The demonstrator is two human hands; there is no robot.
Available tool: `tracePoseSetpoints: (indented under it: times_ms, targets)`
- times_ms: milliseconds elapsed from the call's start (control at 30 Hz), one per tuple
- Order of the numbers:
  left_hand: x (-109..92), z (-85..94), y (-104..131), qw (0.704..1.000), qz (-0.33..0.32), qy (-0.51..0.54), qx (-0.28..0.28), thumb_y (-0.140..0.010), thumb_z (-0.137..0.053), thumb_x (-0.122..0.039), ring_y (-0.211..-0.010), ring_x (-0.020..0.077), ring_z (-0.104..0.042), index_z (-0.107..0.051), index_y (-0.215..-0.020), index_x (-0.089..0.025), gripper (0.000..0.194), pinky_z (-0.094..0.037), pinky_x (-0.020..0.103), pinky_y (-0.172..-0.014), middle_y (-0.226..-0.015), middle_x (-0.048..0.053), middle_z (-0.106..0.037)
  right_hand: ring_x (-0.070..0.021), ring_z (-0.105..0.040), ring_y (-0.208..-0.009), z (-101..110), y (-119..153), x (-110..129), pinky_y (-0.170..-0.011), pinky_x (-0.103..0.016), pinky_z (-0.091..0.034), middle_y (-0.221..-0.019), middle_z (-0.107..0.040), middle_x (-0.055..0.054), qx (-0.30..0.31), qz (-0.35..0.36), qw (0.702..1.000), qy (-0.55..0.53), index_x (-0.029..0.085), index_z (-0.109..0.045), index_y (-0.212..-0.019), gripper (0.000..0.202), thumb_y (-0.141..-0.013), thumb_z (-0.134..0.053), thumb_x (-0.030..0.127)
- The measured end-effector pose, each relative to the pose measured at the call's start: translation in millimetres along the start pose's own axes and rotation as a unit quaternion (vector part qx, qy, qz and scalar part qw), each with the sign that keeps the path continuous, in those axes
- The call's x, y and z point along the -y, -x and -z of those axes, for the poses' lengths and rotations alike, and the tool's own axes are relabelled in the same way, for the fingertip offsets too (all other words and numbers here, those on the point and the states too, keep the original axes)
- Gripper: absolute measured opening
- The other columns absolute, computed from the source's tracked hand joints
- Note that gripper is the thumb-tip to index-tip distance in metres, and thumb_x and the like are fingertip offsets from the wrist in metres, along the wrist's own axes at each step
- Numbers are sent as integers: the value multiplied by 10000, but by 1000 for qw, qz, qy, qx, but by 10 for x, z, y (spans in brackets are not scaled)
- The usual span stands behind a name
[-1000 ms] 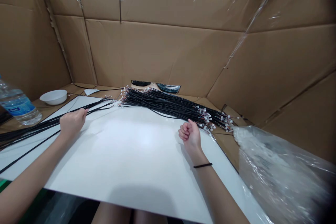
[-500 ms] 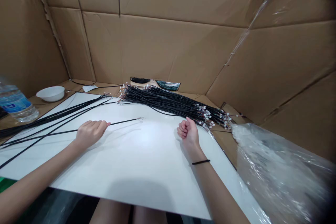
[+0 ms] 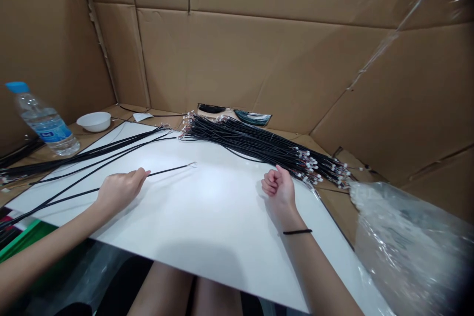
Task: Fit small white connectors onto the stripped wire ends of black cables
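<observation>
My left hand point(image 3: 121, 188) is closed around a black cable point(image 3: 168, 171) above the white board point(image 3: 222, 217). The cable's frayed wire end points right, and its other part runs out to the left behind the hand. On the right, my right hand point(image 3: 279, 186) is curled with the thumb along the top; whether its fingers hold something small cannot be made out. Just behind it lies a big bundle of black cables point(image 3: 244, 140) with white connectors at the right end. Several loose black cables point(image 3: 111, 148) stretch across the board's left side.
A water bottle point(image 3: 52, 128) and a white bowl point(image 3: 94, 121) stand at the left. Clear plastic wrap point(image 3: 407, 237) is heaped at the right. Cardboard walls point(image 3: 237, 59) enclose the back and sides. A green bin point(image 3: 33, 239) sits below the board's left edge.
The view has turned left, so more of the bottle shows. My left hand has shifted slightly left over the board with the cable; my right hand keeps its curled shape.
</observation>
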State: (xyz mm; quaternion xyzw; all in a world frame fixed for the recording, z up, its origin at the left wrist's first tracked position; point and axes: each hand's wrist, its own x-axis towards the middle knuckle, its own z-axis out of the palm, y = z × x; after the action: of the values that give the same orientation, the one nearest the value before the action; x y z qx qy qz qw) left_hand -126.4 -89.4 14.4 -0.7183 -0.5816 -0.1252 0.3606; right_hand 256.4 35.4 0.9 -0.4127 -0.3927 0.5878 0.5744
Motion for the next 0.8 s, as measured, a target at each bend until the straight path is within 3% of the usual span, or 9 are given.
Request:
tracePoseSetpoints:
  times_ms: [267,367,433,467,600,800]
  targets:
    - [-546,235,-62,990,-108,84,-31,-960,-433,-258,-351,169,-516,-547,-587,-174,399,-125,280,-455,-412,-8,-548,-87,-182,-348,9,-51,-85,-347,-225,-166,-439,-198,86,-78,68,978,182,235,-334,-519,367,-795,-369,475]
    - [-723,223,-105,984,-139,109,-19,-966,-400,-232,-350,180,-526,-556,-600,-174,402,-129,296,-447,-417,-3,-554,-137,-381,-447,82,-88,-135,-442,-258,-332,-488,-373,36,-124,114,939,301,214,-479,-596,255,-773,-454,395]
    - [-788,182,-136,981,-151,122,-4,-959,-406,-217,-355,186,-539,-564,-618,-170,379,-136,298,-437,-429,-1,-570,-197,-525,-643,125,-102,-162,-621,-313,-442,-633,-535,-25,-137,142,902,384,184,-605,-747,148,-731,-507,294]
    - [-807,154,-153,980,-154,128,5,-952,-415,-210,-357,188,-543,-567,-626,-167,363,-145,296,-430,-435,-2,-578,-230,-561,-769,141,-105,-174,-732,-349,-457,-749,-597,-61,-134,152,883,424,170,-643,-846,199,-715,-514,248]
    - [-822,41,-208,975,-160,148,47,-934,-442,-201,-424,192,-588,-573,-642,-162,322,-250,292,-433,-502,3,-620,-303,-489,-1165,172,-120,-223,-1018,-454,-345,-1220,-591,-139,-87,161,815,550,157,-636,-1162,443,-743,-498,180]
    - [-783,24,-244,965,-164,173,111,-948,-398,-252,-590,217,-623,-591,-665,-152,357,-384,323,-530,-631,42,-629,-283,-343,-1352,187,-172,-255,-1107,-479,-242,-1485,-399,-110,-19,130,747,652,192,-580,-1295,461,-855,-445,216]
